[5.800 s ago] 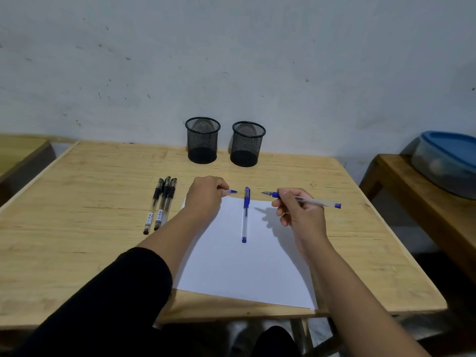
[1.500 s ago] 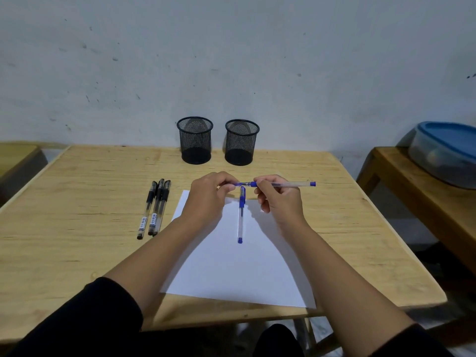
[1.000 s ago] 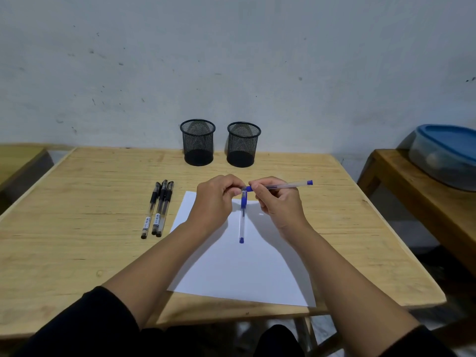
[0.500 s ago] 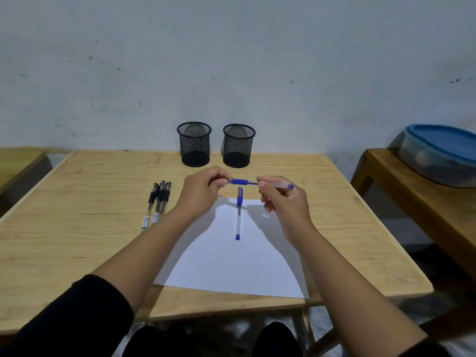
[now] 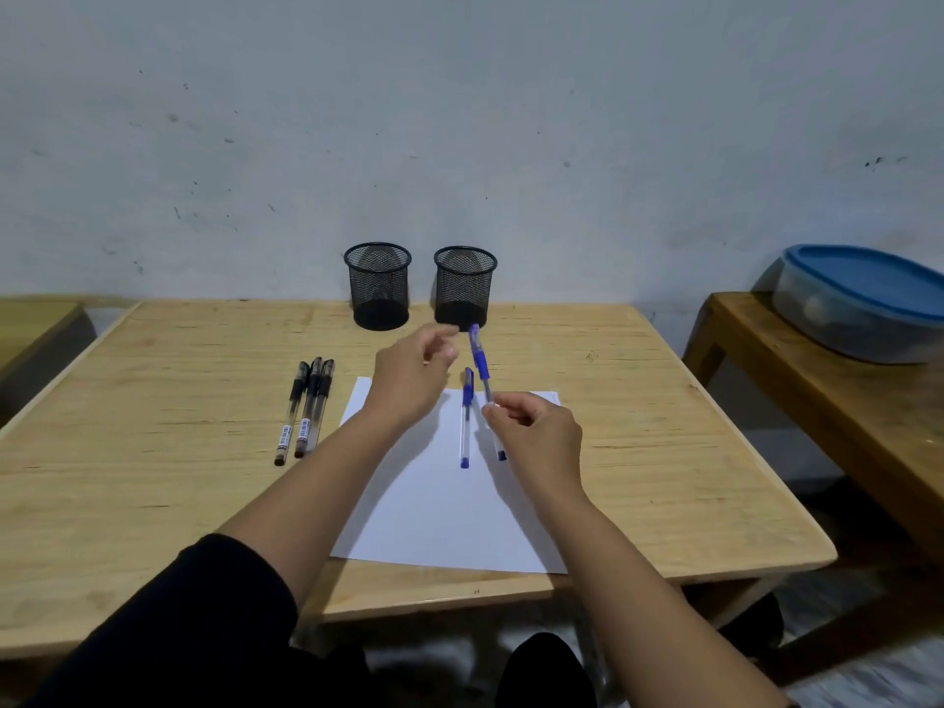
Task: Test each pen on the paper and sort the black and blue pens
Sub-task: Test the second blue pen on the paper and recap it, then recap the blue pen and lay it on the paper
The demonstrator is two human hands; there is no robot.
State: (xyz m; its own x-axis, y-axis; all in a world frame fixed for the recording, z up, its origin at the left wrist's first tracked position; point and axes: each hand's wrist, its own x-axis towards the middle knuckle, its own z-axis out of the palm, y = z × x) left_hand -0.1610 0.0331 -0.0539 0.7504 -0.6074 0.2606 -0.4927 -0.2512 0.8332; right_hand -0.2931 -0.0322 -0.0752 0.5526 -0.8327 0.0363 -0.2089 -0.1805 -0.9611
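Because the sheet of paper [image 5: 449,508] is needed as the test surface, it is laid flat at the near middle of the wooden table [image 5: 153,493], within easy reach of both arms. Just above its far part, a capped blue pen [image 5: 480,362] is pinched by its barrel in the right hand [image 5: 536,431], cap end tilted up and away toward the cups, presumably so that it can be dropped in cap first. A second blue pen [image 5: 465,419] is left lying on the paper beside that hand, probably awaiting its turn. The left hand [image 5: 414,373] is held above the paper's far left corner with fingers loosely curled and nothing seen in them, its fingertips near the raised cap. To the left of the paper, three black pens [image 5: 306,408] are lined up side by side on the bare wood, seemingly still to be sorted. Farthest off, two black mesh cups [image 5: 378,286] are set near each other against the wall, apparently one for each colour; no pens show above their rims.
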